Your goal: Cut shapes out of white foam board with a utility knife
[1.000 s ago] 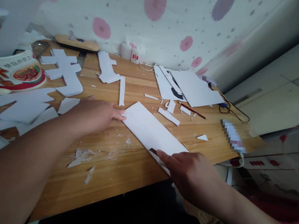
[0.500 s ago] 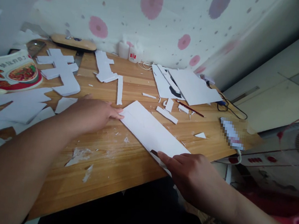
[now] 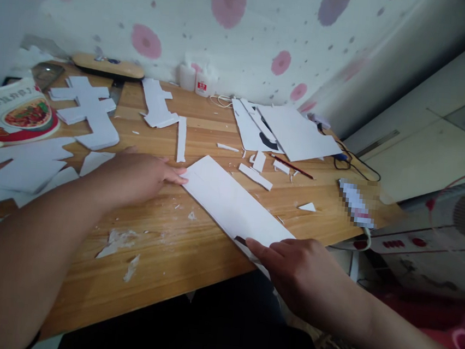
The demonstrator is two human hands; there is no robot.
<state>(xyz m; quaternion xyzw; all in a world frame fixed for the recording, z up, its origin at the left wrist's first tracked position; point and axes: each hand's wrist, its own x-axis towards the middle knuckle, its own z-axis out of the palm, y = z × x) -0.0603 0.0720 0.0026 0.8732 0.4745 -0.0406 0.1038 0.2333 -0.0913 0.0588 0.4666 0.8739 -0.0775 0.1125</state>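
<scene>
A long white foam board (image 3: 230, 196) lies slanted on the table, its near end reaching past the front edge. The fingertips of my left hand (image 3: 145, 177) rest on the board's far left corner, fingers stretched out and holding nothing. My right hand (image 3: 300, 266) is closed round a utility knife (image 3: 241, 241) at the near end of the board. Only the knife's dark front part shows, lying along the board's left long edge; its handle is hidden in my fist.
Cut white pieces (image 3: 89, 100) lie at left beside a noodle tub (image 3: 16, 110). Small white scraps (image 3: 256, 177) and a pencil (image 3: 293, 166) are beyond the board. Larger sheets (image 3: 298, 131) lie at the back. A phone (image 3: 357, 203) with a cable sits near the right edge.
My right hand has drawn the knife a little toward me along the board's edge. The left hand stays on the corner. The whole view has shifted slightly.
</scene>
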